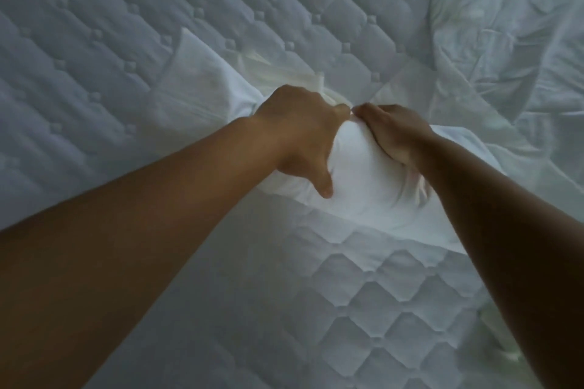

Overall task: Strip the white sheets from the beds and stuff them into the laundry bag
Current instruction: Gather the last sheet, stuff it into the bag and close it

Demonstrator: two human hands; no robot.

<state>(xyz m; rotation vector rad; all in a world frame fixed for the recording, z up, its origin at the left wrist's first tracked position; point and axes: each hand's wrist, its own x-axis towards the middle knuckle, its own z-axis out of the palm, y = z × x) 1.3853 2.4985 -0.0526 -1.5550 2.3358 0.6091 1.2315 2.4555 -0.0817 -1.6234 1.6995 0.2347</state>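
Both bare forearms reach in from the bottom edge toward the centre of the frame. The left hand (300, 133) is closed over a bunched white sheet (357, 174), knuckles up, thumb pressed down against the near face of the bundle. The right hand (392, 133) is also closed on the same bundle, fingers curled over its top and palm against its right side. The two hands meet at the top of the bundle, the fingertips touching or nearly so.

The bundle sits at the centre of the frame, on the quilted mattress (126, 41). From the bundle, the sheet trails to the left in a twisted fold toward the centre left, and to the right under the right forearm.

The mattress surface is bare across the upper left and the lower centre, showing a diamond-stitched pattern with small tufted squares. A second mass of crumpled white bedding (512, 47) lies over the upper right of the frame, well apart from the hands. The light is dim and bluish.
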